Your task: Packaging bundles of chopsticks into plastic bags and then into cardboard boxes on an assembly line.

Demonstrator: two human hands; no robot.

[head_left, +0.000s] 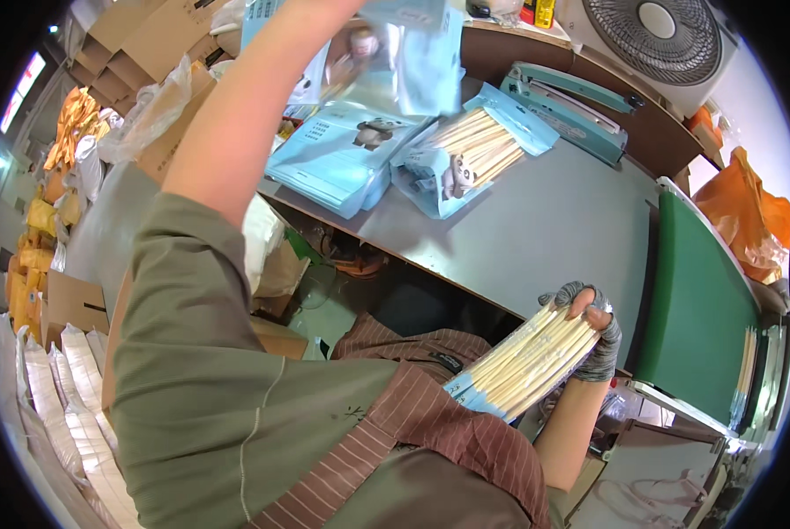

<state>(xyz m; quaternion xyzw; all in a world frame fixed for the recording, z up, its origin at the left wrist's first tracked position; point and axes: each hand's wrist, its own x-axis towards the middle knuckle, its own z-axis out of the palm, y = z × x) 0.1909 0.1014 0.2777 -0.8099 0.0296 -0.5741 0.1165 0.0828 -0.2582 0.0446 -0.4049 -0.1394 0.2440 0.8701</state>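
My right hand (599, 339), in a grey fingerless knit glove, is closed round the upper end of a bundle of wooden chopsticks (527, 360) in clear wrapping with blue at its lower end. The bundle slants in front of my striped apron. My left forearm (245, 115) reaches up and away; its hand lies past the top edge. Near that wrist, a clear and light-blue bag (426, 66) is blurred above the table. Below it lies a stack of flat light-blue panda-print bags (329, 150). Beside the stack, another panda bag (474, 159) is filled with chopsticks.
The grey table (536, 238) curves across the middle. At its back stands a teal, long-armed device (571, 110), with a white fan (655, 26) behind. A green board (695, 309) and an orange bag (748, 212) are at right. Cardboard boxes (148, 35) crowd the far left.
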